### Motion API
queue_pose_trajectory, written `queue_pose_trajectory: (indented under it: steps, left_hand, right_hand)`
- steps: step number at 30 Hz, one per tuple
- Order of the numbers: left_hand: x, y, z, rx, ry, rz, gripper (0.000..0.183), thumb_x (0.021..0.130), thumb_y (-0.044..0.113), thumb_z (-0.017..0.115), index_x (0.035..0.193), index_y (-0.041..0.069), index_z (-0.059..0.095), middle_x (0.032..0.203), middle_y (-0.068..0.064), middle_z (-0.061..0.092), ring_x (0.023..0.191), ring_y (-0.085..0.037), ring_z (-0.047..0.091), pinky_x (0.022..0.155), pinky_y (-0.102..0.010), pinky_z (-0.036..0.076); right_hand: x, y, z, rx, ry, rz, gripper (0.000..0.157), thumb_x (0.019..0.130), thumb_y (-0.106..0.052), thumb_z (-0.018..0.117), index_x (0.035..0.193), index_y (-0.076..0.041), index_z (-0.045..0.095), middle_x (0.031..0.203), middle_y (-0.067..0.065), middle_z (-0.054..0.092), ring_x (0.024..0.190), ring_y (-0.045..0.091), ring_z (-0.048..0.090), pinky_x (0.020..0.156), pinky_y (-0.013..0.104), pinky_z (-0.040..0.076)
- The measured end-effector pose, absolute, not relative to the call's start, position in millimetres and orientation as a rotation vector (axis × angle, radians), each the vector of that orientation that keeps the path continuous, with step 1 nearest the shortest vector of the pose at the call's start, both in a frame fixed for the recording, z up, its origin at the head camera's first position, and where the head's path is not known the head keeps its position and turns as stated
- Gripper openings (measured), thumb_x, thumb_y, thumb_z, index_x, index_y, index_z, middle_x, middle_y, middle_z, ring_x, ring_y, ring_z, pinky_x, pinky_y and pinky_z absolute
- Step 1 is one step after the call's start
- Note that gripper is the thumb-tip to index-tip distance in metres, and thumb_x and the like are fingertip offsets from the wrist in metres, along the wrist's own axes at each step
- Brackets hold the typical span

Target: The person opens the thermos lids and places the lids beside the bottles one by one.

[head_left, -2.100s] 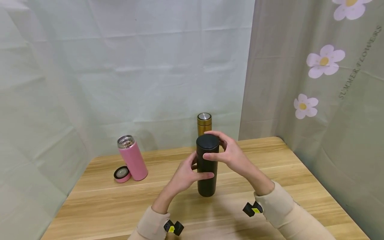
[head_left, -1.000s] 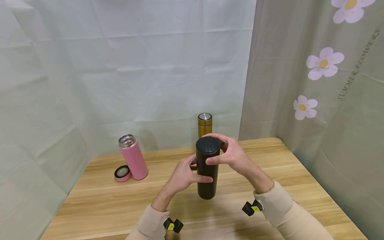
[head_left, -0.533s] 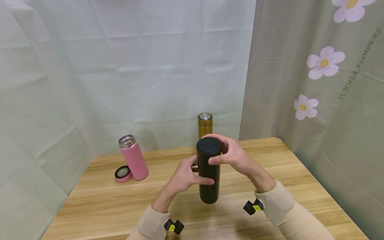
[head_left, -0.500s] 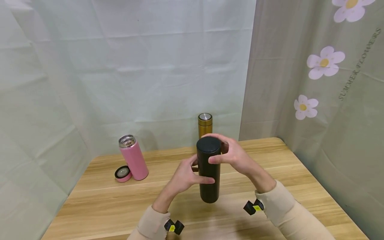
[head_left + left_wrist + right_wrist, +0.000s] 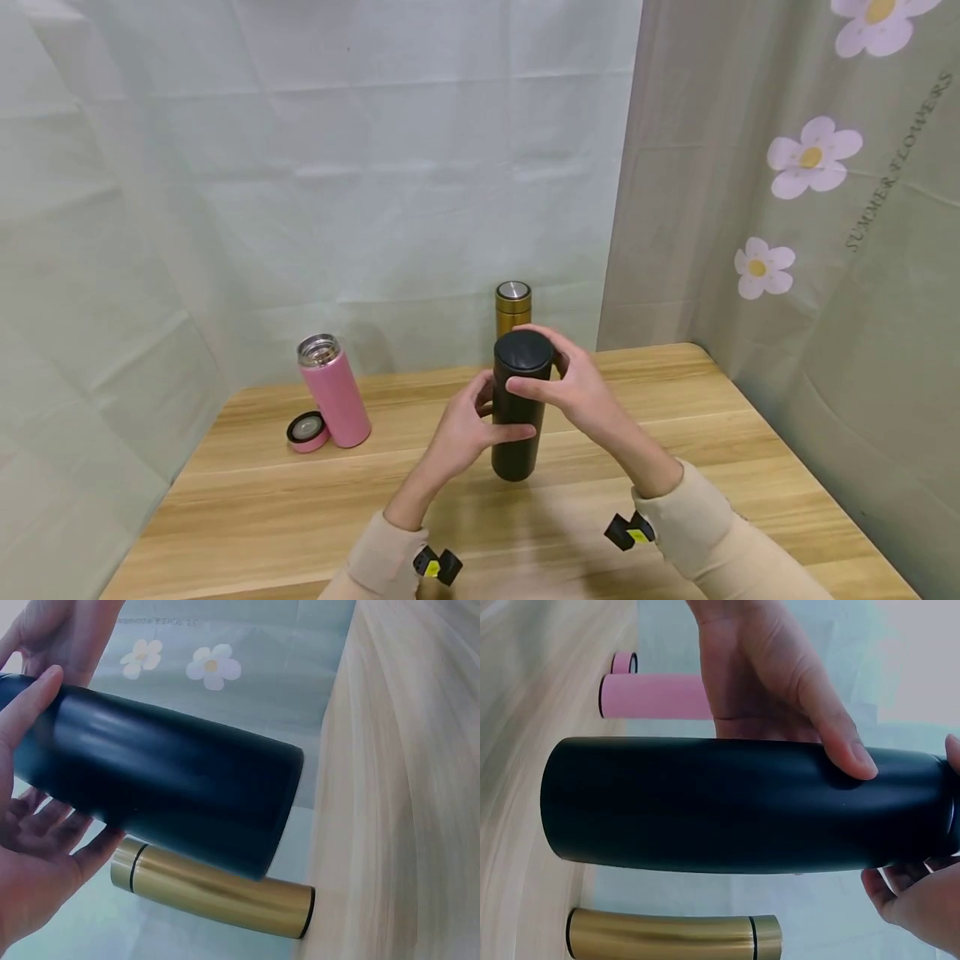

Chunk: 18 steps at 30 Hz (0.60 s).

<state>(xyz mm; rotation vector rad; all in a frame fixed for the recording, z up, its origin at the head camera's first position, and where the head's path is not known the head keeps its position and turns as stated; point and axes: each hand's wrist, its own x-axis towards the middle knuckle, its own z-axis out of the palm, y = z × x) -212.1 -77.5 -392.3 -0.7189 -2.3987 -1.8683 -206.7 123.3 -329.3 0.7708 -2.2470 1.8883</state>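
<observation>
A black thermos [image 5: 516, 412] is held nearly upright between both hands, its lid [image 5: 523, 351] facing up. The left hand [image 5: 463, 427] grips the body about halfway, thumb across the near side. Higher up, just below the top, the right hand [image 5: 581, 390] holds the thermos with its thumb in front and fingers behind. In the left wrist view the base of the black thermos [image 5: 180, 769] appears slightly off the table. The right wrist view shows the long black body [image 5: 705, 806], with the right hand [image 5: 926, 904] at its top end.
Behind the black thermos stands a gold thermos [image 5: 513, 312], capped and partly hidden. At the left a pink thermos [image 5: 337, 400] stands uncapped, its pink lid [image 5: 307, 433] lying beside it. All are on the wooden table [image 5: 247, 517], in front of a cloth backdrop [image 5: 420, 208].
Since half a second ago the black thermos has moved away from the person, its base shifting farther back. The right hand has turned, its thumb now farther left across the thermos.
</observation>
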Motion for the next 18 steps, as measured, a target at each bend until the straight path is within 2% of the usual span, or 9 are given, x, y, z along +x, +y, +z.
queue_pose_trajectory:
  steps: [6, 11, 14, 18]
  left_hand:
    - [-210.6, -80.1, -392.4, -0.757, -2.385, -1.84, 0.067, 0.078, 0.029, 0.094, 0.137, 0.024, 0.062, 0.119, 0.003, 0.072, 0.113, -0.016, 0.067, 0.102, -0.051, 0.052]
    - [-209.3, -81.0, -392.1, -0.799, -2.378, -1.828, 0.071, 0.075, 0.03, 0.096, 0.137, 0.026, 0.061, 0.119, 0.007, 0.074, 0.113, -0.015, 0.068, 0.099, -0.053, 0.053]
    - [-209.2, -81.3, -391.9, -0.816, -2.374, -1.822, 0.074, 0.074, 0.03, 0.096, 0.138, 0.026, 0.059, 0.118, 0.007, 0.074, 0.113, -0.015, 0.069, 0.098, -0.052, 0.054]
    - [-209.7, -82.1, -392.3, -0.835, -2.377, -1.832, 0.073, 0.073, 0.027, 0.097, 0.136, 0.025, 0.06, 0.117, 0.007, 0.075, 0.111, -0.014, 0.07, 0.098, -0.05, 0.055]
  right_hand:
    - [-207.1, 123.8, -326.9, 0.75, -2.247, 1.877, 0.066, 0.081, -0.028, 0.09, 0.141, -0.019, 0.063, 0.129, 0.0, 0.068, 0.128, 0.022, 0.057, 0.112, 0.061, 0.036]
    - [-207.0, 123.8, -322.9, 0.779, -2.273, 1.844, 0.064, 0.077, -0.032, 0.093, 0.136, -0.023, 0.067, 0.126, -0.003, 0.071, 0.126, 0.02, 0.059, 0.111, 0.058, 0.038]
    - [-208.3, 124.7, -321.1, 0.83, -2.281, 1.841, 0.063, 0.077, -0.032, 0.093, 0.134, -0.022, 0.068, 0.125, -0.001, 0.072, 0.125, 0.022, 0.06, 0.11, 0.058, 0.038]
    - [-212.4, 128.0, -320.8, 0.933, -2.273, 1.919, 0.061, 0.078, -0.025, 0.091, 0.134, -0.018, 0.068, 0.123, 0.004, 0.072, 0.12, 0.027, 0.062, 0.108, 0.057, 0.04]
